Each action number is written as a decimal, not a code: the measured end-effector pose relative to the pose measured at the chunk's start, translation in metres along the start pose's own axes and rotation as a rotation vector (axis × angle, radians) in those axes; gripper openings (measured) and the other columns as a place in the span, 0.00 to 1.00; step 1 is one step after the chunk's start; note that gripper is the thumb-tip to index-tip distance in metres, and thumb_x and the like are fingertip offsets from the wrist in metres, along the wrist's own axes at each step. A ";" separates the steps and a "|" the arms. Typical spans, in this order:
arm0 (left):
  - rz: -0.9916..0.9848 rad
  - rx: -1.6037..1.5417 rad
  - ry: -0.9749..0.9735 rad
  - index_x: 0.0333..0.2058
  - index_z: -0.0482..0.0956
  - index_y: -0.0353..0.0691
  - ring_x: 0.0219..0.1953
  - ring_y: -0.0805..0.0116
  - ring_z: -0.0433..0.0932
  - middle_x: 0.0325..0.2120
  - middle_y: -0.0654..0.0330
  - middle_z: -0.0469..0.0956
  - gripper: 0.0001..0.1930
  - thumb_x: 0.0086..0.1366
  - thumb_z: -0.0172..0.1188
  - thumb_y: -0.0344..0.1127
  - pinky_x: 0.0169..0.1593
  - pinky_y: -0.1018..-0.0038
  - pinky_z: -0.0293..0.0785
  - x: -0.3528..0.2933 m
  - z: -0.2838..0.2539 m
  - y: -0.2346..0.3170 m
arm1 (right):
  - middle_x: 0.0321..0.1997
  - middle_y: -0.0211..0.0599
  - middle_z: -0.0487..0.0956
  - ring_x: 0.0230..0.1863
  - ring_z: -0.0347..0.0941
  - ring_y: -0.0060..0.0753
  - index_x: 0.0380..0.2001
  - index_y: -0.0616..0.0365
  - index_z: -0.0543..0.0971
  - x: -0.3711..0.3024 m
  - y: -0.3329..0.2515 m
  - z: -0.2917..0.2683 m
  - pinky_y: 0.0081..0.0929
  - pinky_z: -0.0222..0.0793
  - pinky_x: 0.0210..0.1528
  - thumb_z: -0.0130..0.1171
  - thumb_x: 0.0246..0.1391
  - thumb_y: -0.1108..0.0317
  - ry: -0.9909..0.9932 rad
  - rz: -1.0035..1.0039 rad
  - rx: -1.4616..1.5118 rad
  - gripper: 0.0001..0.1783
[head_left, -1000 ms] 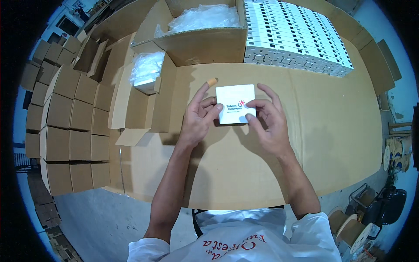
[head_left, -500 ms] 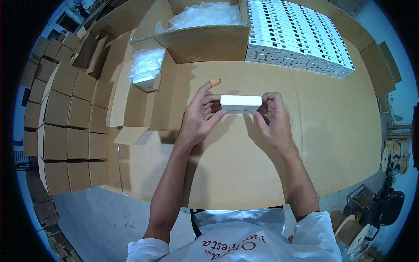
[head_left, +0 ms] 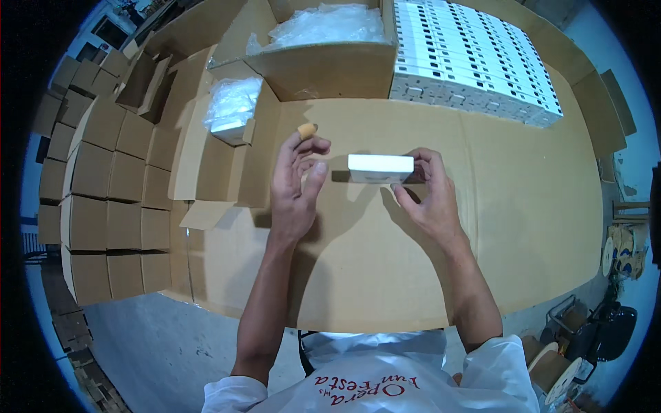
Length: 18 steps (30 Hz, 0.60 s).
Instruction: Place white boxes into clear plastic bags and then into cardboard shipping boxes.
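A small white box (head_left: 381,167) is held by its right end between the thumb and fingers of my right hand (head_left: 432,189), over the middle of the cardboard-covered table (head_left: 385,268). My left hand (head_left: 297,179) is apart from it on the left, fingers loosely curled and thumb raised, with nothing in its grasp. An orange finger cot (head_left: 307,131) covers the tip of its index finger. To the left of that hand lies an opened brown carton (head_left: 220,172), with a bubble-wrapped white item (head_left: 234,110) at its far end.
A large carton (head_left: 323,72) with bubble wrap (head_left: 327,24) stands at the back. Rows of white boxes (head_left: 475,62) are packed together at the far right. Stacked brown boxes (head_left: 113,199) line the left side. Cable spools (head_left: 556,368) and a black chair (head_left: 613,330) stand at right.
My left hand has let go of the small white box and moved left, away from it. The right hand keeps its hold in nearly the same place.
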<state>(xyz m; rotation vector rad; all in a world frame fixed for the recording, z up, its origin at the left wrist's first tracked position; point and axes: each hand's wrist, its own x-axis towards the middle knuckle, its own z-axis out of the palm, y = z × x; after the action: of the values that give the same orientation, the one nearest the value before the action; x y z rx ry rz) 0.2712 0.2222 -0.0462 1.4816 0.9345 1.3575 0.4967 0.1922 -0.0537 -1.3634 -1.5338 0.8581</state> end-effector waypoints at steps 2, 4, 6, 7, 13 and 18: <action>0.017 0.012 0.058 0.62 0.63 0.31 0.54 0.68 0.73 0.50 0.52 0.74 0.25 0.68 0.56 0.28 0.56 0.71 0.71 0.004 -0.002 0.022 | 0.46 0.51 0.79 0.52 0.79 0.46 0.53 0.63 0.66 0.000 -0.011 -0.003 0.38 0.75 0.56 0.65 0.51 0.78 0.001 0.001 0.007 0.27; 0.026 0.180 0.080 0.56 0.70 0.29 0.47 0.70 0.77 0.44 0.54 0.78 0.20 0.68 0.57 0.27 0.51 0.73 0.74 0.015 0.003 0.049 | 0.47 0.51 0.79 0.51 0.80 0.47 0.54 0.62 0.67 0.001 -0.020 -0.006 0.38 0.75 0.55 0.65 0.51 0.78 -0.001 -0.012 0.019 0.28; 0.056 0.220 0.069 0.54 0.72 0.29 0.43 0.75 0.76 0.41 0.58 0.78 0.16 0.70 0.55 0.27 0.50 0.77 0.73 0.026 0.009 0.071 | 0.48 0.52 0.80 0.51 0.80 0.47 0.55 0.62 0.67 -0.010 -0.022 -0.008 0.38 0.75 0.54 0.65 0.50 0.78 0.001 0.016 0.008 0.29; 0.110 0.292 0.083 0.53 0.73 0.29 0.43 0.75 0.77 0.41 0.58 0.78 0.15 0.69 0.56 0.27 0.50 0.78 0.74 0.041 0.012 0.083 | 0.47 0.51 0.80 0.50 0.80 0.46 0.55 0.62 0.67 -0.009 -0.019 -0.009 0.38 0.76 0.53 0.65 0.50 0.78 0.006 -0.008 0.004 0.29; 0.166 0.478 0.178 0.47 0.79 0.33 0.41 0.75 0.79 0.37 0.61 0.82 0.13 0.67 0.62 0.33 0.46 0.75 0.76 0.159 0.020 0.143 | 0.49 0.49 0.80 0.51 0.80 0.46 0.55 0.62 0.67 0.005 -0.048 -0.029 0.38 0.76 0.54 0.64 0.50 0.77 -0.002 0.036 -0.021 0.29; 0.218 0.796 0.061 0.44 0.82 0.36 0.39 0.64 0.82 0.37 0.53 0.83 0.15 0.62 0.65 0.39 0.46 0.68 0.77 0.248 0.024 0.129 | 0.50 0.49 0.80 0.51 0.80 0.45 0.55 0.63 0.67 0.006 -0.060 -0.043 0.38 0.76 0.54 0.64 0.50 0.77 -0.027 0.051 0.015 0.28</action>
<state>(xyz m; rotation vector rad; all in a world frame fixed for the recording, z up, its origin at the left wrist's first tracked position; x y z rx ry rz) 0.3183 0.4114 0.1554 2.1891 1.4935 1.2384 0.5141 0.1861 0.0177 -1.3910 -1.5161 0.9215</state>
